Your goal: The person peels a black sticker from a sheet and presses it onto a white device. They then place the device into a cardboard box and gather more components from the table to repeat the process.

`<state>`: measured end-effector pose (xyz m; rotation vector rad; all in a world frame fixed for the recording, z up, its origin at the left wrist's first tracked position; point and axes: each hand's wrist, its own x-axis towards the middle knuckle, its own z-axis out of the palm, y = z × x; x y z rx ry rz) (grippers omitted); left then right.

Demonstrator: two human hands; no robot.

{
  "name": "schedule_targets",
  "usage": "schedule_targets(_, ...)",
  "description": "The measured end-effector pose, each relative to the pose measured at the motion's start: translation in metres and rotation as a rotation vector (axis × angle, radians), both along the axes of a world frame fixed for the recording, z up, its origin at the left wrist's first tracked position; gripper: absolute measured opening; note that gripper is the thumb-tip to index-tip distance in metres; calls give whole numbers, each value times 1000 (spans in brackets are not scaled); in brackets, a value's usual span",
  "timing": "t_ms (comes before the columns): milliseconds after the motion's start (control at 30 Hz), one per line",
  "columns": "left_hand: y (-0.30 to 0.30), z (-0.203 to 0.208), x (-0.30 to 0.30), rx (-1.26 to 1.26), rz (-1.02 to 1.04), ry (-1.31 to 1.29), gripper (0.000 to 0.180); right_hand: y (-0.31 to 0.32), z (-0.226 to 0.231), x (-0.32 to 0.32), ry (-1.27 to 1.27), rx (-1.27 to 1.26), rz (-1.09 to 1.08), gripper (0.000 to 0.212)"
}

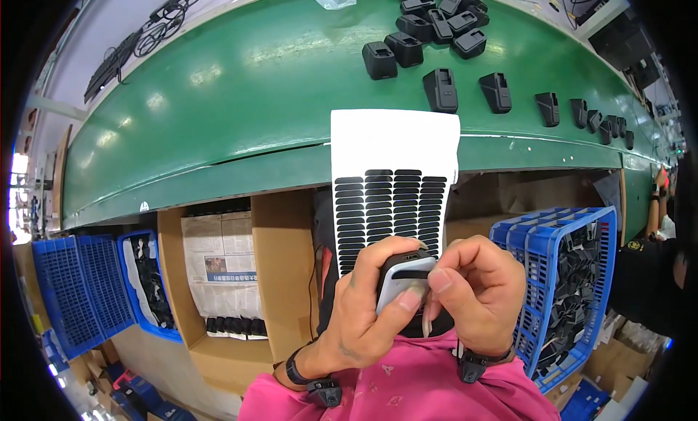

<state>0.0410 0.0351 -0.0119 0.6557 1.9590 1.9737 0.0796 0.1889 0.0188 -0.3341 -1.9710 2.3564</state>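
My left hand (363,308) is closed around a small housing (397,287) with a black rim and a light grey face, its thumb lying on that face. At the housing's upper right, my right hand (483,290) pinches one end of a thin black adhesive strip (413,274). This strip lies across the grey face near the black rim. Under and beyond my hands, a white sheet (396,141) bears columns of black oblong stickers (378,203). Its far end rests on the green bench, and the near part hangs down toward my lap.
Several black charger-like units (440,90) stand on the green bench (276,86), piled at the back and lined up rightward. A blue crate (552,225) of black parts is at right. At left are a cardboard box (287,275) lined with newspaper and blue crates (83,283).
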Motion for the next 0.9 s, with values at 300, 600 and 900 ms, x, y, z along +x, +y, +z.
schedule_targets(300, 3, 0, 3, -49, 27, 3, 42, 2, 0, 0, -41, 6, 14, 10)
schedule_targets(600, 9, 3, -3, -141, 92, 172, 43, 0, 5, -4, -55, 137, -29, 8)
schedule_targets(900, 11, 5, 7, -215, 197, -87, 40, -3, -20, -8, 27, 137, 18, 12)
